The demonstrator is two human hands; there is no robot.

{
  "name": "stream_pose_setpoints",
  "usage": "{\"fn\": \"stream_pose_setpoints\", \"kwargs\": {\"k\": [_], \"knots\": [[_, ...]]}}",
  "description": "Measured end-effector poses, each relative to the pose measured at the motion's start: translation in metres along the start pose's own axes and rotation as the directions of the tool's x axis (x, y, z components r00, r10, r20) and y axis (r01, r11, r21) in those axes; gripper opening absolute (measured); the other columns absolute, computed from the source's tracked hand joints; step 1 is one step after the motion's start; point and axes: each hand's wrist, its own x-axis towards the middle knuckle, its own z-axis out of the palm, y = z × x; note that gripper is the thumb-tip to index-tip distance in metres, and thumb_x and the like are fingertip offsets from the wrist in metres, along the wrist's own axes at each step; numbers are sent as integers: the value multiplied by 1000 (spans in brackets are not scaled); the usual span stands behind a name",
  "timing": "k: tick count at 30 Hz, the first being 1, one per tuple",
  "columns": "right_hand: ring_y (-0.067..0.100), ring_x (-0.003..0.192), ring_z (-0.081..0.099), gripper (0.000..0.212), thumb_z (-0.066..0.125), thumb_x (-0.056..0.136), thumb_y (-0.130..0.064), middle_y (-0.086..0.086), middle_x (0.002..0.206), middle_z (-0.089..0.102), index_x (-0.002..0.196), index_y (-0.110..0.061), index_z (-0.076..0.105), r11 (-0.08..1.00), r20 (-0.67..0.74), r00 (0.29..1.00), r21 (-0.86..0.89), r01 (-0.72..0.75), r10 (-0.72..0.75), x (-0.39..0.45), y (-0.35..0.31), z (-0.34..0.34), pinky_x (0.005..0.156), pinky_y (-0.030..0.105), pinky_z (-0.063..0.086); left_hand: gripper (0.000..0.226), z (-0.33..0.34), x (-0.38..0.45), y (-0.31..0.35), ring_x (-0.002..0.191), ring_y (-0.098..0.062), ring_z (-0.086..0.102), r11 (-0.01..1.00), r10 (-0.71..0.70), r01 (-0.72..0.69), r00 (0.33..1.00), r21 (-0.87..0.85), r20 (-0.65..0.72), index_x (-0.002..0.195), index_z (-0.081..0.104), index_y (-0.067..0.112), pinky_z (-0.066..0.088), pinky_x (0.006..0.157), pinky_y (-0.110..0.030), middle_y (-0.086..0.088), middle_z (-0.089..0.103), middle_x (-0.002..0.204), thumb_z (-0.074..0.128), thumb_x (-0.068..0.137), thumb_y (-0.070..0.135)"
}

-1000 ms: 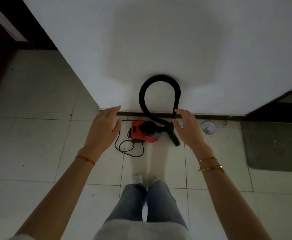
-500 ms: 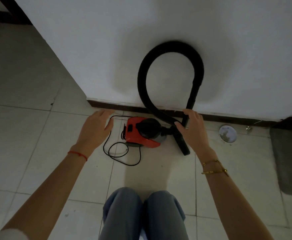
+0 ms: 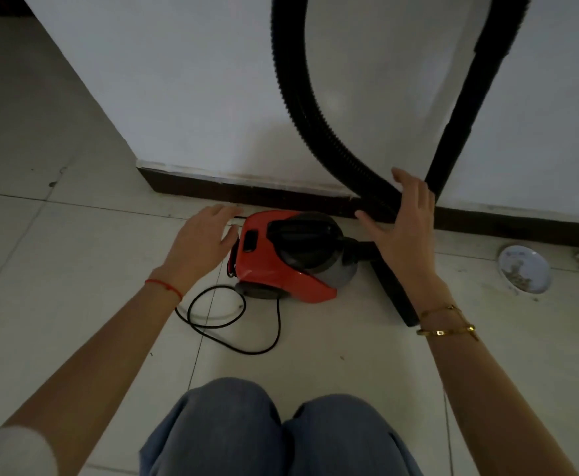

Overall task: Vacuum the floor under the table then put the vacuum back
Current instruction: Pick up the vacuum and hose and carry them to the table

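Knees (image 3: 281, 427) in blue denim are seen nearest the camera, bent above the pale tiled floor (image 3: 332, 365). Forearms are extended forward from them: a red thread (image 3: 164, 286) is worn on the left wrist, two gold bangles (image 3: 446, 321) on the right.

Left hand (image 3: 198, 245): grip spread, fingers straight and relaxed, nothing held; it is placed just beside the rear end of the vacuum, and contact cannot be told.

Black power cord (image 3: 233, 324): looped on the tiles just behind and below the left hand.

Vacuum (image 3: 291, 259): a small red, black and grey canister, set on the floor between the two hands, close to the dark skirting board (image 3: 246, 194).

Right hand (image 3: 404, 228): grip spread, fingers straight, thumb apart, nothing clasped; it is held over the point where the ribbed black hose (image 3: 301, 108) meets the black rigid tube (image 3: 459, 108).

Hose and tube are arched up against the white wall (image 3: 191, 80) beyond both hands. Black floor nozzle (image 3: 394, 293): lying on the tiles under the right wrist.

Round drain cover (image 3: 523, 269): set in the floor well right of the right hand.
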Motion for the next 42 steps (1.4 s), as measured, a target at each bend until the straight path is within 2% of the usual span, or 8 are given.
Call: {"fn": "stream_pose_setpoints", "kwargs": {"k": [7,15,18,21,26,31,37,42], "knots": [[24,127,39,67,71,80,-31,8,134,46,136,-10,40,998,-194,980,-48,43,-51,14,19,15,108,44,38,33,42,36,-8,110,-19,57,996,87,-87,996,26,-1,128,55,16,47,91,-32,-3,59,123,52,95,22],[28,137,29,90,76,72,-39,14,145,35,142,-4,31,984,-323,943,-123,-130,84,38,29,19,114,46,30,36,64,84,-20,114,-24,56,993,110,-112,993,41,43,130,54,13,49,95,-42,-6,58,127,51,95,19],[29,137,26,97,78,68,-35,16,147,28,144,-4,26,970,-386,900,-51,-240,202,45,33,21,114,48,30,35,71,96,-22,108,-22,59,993,115,-115,993,16,34,129,54,14,51,91,-41,-5,58,124,50,95,21],[29,139,24,103,79,68,-29,15,149,25,147,-5,18,953,-358,886,47,-300,296,52,41,21,114,50,29,35,79,105,-29,108,-21,59,995,98,-98,994,14,47,129,53,17,51,90,-41,-3,57,126,50,95,22],[30,138,26,112,80,71,-26,14,150,24,152,-8,5,951,-315,897,71,-302,309,67,42,25,113,48,29,35,98,118,-50,111,-22,56,998,44,-49,992,40,117,129,52,19,50,91,-42,-3,56,126,50,94,18],[26,126,39,110,81,66,-23,17,139,27,149,-6,12,943,-387,860,116,-313,333,79,42,30,98,46,49,32,115,139,-67,113,-24,56,1000,-25,23,977,10,210,128,56,14,48,94,-39,-7,56,129,44,99,15],[23,117,42,93,77,66,-15,18,134,31,143,-3,25,934,-409,841,110,-339,354,88,45,31,93,36,50,40,141,151,-112,110,-21,59,981,-162,119,937,151,309,129,55,18,52,90,-36,-6,56,128,47,94,0],[27,115,44,87,74,65,-16,18,130,33,138,-2,28,930,-416,838,61,-361,353,91,48,35,89,44,52,45,167,156,-140,106,-13,62,977,-144,71,917,202,373,125,56,26,54,88,-33,0,60,126,57,88,0]]}}
